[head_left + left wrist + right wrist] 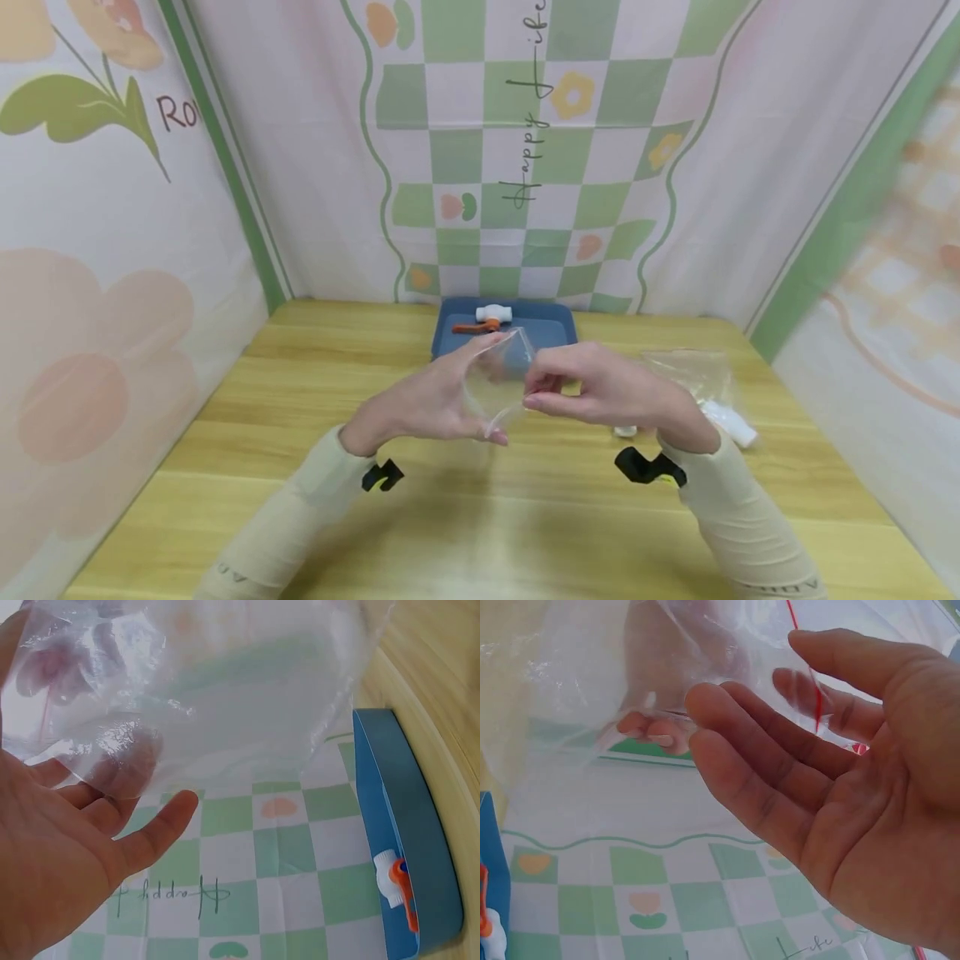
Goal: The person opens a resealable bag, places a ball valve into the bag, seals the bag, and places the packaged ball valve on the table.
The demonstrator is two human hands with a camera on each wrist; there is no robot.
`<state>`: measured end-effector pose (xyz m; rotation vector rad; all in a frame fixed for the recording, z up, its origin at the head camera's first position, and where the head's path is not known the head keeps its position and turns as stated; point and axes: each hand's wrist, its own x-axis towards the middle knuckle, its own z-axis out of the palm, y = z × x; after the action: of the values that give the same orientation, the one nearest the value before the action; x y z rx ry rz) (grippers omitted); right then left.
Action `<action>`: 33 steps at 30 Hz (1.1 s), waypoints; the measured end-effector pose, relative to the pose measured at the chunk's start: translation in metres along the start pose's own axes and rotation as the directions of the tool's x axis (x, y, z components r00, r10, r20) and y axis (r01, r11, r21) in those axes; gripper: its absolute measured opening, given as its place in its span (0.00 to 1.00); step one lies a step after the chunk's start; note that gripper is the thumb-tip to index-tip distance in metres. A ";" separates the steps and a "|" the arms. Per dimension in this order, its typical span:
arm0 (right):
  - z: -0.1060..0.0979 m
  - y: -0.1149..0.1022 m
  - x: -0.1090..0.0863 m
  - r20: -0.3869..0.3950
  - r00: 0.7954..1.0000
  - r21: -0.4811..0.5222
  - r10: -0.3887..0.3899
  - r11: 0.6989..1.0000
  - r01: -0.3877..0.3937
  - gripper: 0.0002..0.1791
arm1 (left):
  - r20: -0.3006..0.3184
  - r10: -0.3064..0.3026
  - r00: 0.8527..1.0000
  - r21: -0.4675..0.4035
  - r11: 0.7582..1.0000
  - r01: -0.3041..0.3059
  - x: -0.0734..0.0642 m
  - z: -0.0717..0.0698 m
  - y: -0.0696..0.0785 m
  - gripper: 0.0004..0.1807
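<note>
A clear zip-lock bag (487, 392) with a red line along its zip is held up above the table, between both hands. My left hand (435, 396) holds it from the left, thumb at the lower edge and fingers at the upper side. In the left wrist view, the bag (247, 697) spreads over part of the fingers. With thumb and index finger, my right hand (600, 387) pinches the bag's right edge; the right wrist view shows the red zip line (807, 675) running between them. Beyond the hands, a white valve (493, 314) with an orange handle lies in a blue tray (547, 329).
Another clear bag (690, 375) lies on the table at the right, with a white piece (729, 422) at its near end. A small white part (625, 431) sits beneath the right wrist. Printed curtains (315, 167) stand around the wooden table (315, 350).
</note>
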<state>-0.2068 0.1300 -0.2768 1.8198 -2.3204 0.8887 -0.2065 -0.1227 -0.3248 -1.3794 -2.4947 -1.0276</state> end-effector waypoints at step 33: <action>0.023 0.153 0.105 0.015 0.887 -0.157 0.461 0.877 -0.453 0.15 | -0.083 -0.029 0.996 -0.049 0.998 0.025 -0.011 -0.049 -0.018 0.49</action>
<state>-0.3704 0.0488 -0.3158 1.2659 -2.8237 0.6811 -0.2246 -0.1665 -0.3010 -1.2907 -2.4503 -1.1332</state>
